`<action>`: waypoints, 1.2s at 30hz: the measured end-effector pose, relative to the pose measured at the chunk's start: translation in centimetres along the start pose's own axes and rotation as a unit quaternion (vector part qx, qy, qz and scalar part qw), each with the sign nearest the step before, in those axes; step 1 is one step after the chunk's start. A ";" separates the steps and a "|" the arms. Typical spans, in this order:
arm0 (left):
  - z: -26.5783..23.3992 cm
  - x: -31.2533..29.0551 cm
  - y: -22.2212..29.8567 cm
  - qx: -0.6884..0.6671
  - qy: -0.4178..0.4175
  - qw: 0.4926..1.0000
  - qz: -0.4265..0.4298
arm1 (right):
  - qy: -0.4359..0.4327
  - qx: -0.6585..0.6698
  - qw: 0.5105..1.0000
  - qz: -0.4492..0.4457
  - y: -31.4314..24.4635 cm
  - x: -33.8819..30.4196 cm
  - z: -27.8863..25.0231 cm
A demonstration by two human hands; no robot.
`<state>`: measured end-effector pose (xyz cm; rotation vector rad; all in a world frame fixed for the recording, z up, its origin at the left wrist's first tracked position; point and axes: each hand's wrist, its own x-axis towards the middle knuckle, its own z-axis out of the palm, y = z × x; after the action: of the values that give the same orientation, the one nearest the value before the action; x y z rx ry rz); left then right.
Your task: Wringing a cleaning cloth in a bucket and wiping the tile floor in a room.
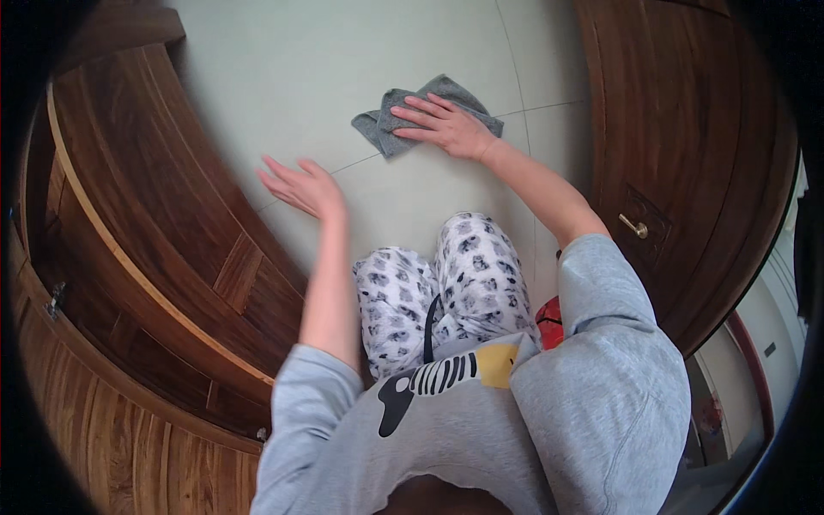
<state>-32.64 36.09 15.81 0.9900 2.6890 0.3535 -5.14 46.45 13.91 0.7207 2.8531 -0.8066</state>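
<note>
A grey cleaning cloth (378,129) lies bunched and partly folded on the pale tiled floor (343,51). My right hand (446,129) rests flat on top of it, fingers stretched out and pointing left, pressing the cloth against the tile. Part of the cloth is hidden beneath the palm. Off to the left, my left hand (305,186) hovers over the floor with its fingers apart. Nothing is in it, and it does not touch the cloth.
On the left stands dark wooden furniture (154,172) with a long curved-looking edge. A dark wooden door (687,112) with a brass handle (635,226) is on the right. My knees, in patterned trousers (481,266), are bent close behind the hands. Something red (549,319) shows beside my right thigh.
</note>
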 end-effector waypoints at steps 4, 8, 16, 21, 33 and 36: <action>3.5 -10.5 -1.2 0.110 -0.035 0.993 0.003 | 0.013 0.017 1.000 -0.018 0.0 0.9 0.9; 5.1 -9.5 -1.1 0.177 -0.017 0.984 0.007 | 0.038 0.031 0.998 -0.049 1.8 2.5 2.6; 8.9 -10.6 -2.9 0.194 0.009 0.981 0.013 | 0.039 0.074 0.995 -0.054 3.3 2.7 7.0; 9.7 -9.8 -3.4 0.187 0.014 0.982 0.004 | 0.042 0.060 0.996 -0.059 3.7 3.8 8.2; 9.2 -6.9 -3.7 0.151 0.059 0.987 0.012 | 0.181 0.151 0.971 -0.034 2.3 3.9 6.9; 8.9 -5.7 -2.2 0.133 0.081 0.987 0.027 | 0.250 0.212 0.944 0.027 1.2 0.0 7.0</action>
<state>-26.92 31.98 7.60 1.1542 2.9156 0.0878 -4.83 43.76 7.33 1.2030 3.0880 -1.4402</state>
